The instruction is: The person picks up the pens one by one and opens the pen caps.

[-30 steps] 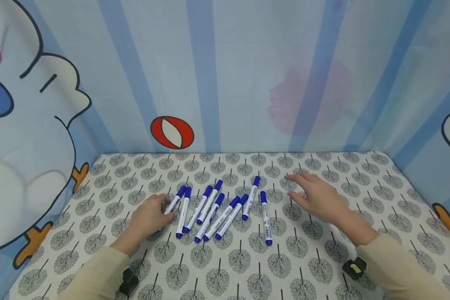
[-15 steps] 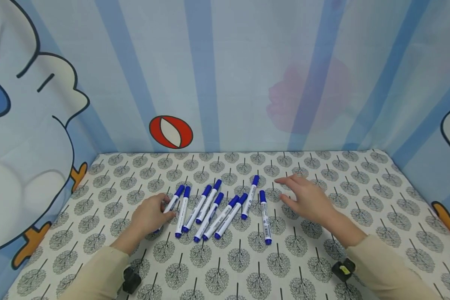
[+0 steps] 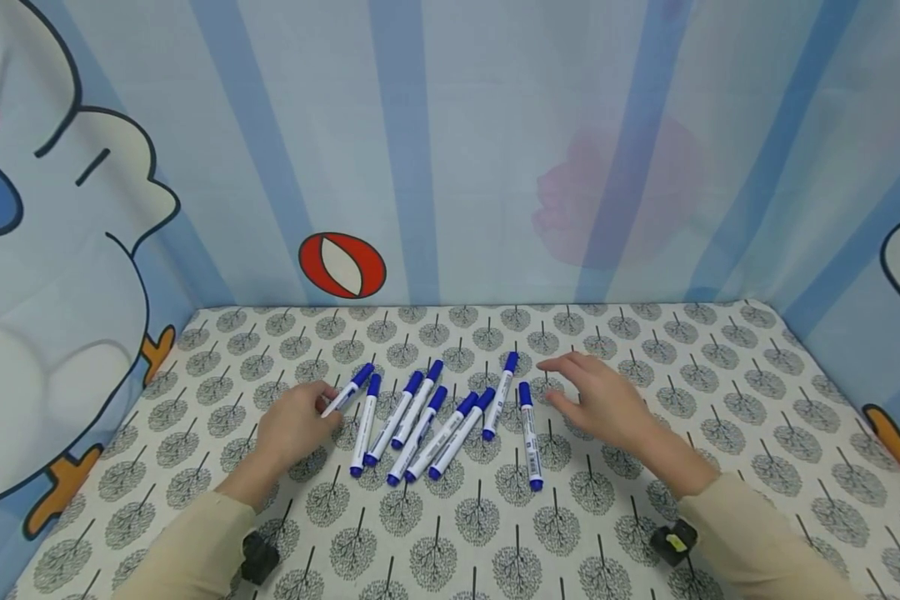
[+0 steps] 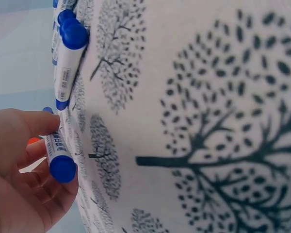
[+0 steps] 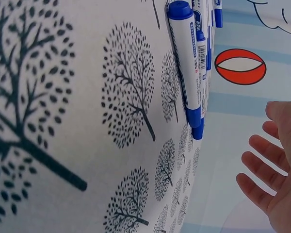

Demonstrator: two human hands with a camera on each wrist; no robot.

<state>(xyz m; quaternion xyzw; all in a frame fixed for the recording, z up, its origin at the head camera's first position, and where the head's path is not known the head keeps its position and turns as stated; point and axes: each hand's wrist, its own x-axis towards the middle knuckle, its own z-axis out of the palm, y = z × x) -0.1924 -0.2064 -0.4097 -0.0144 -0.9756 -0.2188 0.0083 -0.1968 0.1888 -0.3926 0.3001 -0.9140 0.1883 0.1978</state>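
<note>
My left hand [image 3: 292, 423] pinches the leftmost whiteboard marker [image 3: 351, 388], white with blue ends, between thumb and fingers. In the left wrist view that marker [image 4: 55, 143] points one blue end at the camera, and the fingers lie behind and below it. The head view hides its lower end behind the hand. My right hand [image 3: 602, 402] hovers with spread, relaxed fingers, holding nothing. Just left of its fingertips lies the rightmost marker [image 3: 530, 437]. In the right wrist view the fingers [image 5: 264, 172] are apart from the nearest marker [image 5: 186, 63].
Several matching markers lie slanted between my hands, including one marker [image 3: 367, 425] beside the held one and a touching pair [image 3: 461, 435] mid-table. A tree-print cloth [image 3: 435, 567] covers the table. A striped blue curtain [image 3: 480, 167] stands along its back edge.
My right hand has moved left toward the rightmost marker. The left hand has gripped the leftmost marker and shifted its angle, its lower end no longer showing. The other markers lie as before.
</note>
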